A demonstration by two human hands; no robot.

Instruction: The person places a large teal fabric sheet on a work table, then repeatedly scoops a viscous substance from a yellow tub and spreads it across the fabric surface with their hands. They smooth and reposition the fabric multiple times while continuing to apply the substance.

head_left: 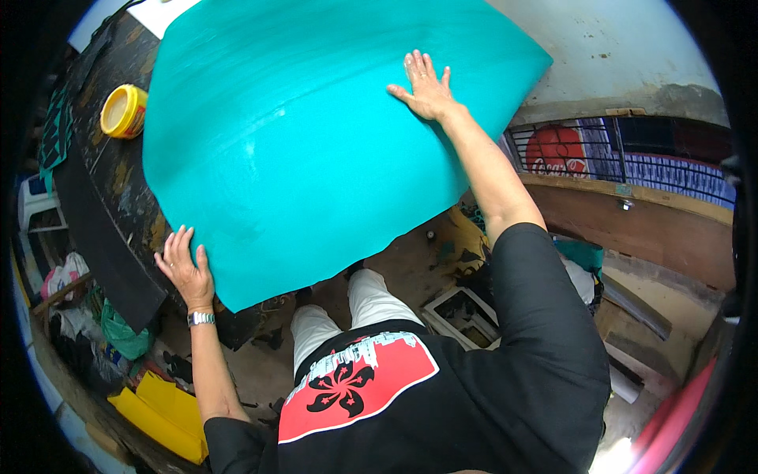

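A large teal sheet point(292, 150) lies over a dark, paint-worn table point(130, 186), its near edge reaching past the table toward my legs. My right hand point(428, 88) rests flat on the sheet's far right part, fingers spread. At the near left corner, my left hand point(185, 267) sits at the sheet's edge with its fingers stretched out and the thumb beside the teal border. Neither hand grips anything. A yellow tub point(124, 111) with pale contents stands open on the table, left of the sheet.
A long black strip point(99, 229) hangs along the table's left side. Yellow folded material point(162, 415) and a green bag point(125, 336) lie lower left. Rightward are a barred opening point(624, 154) in the wall and a white frame point(462, 316) on the floor.
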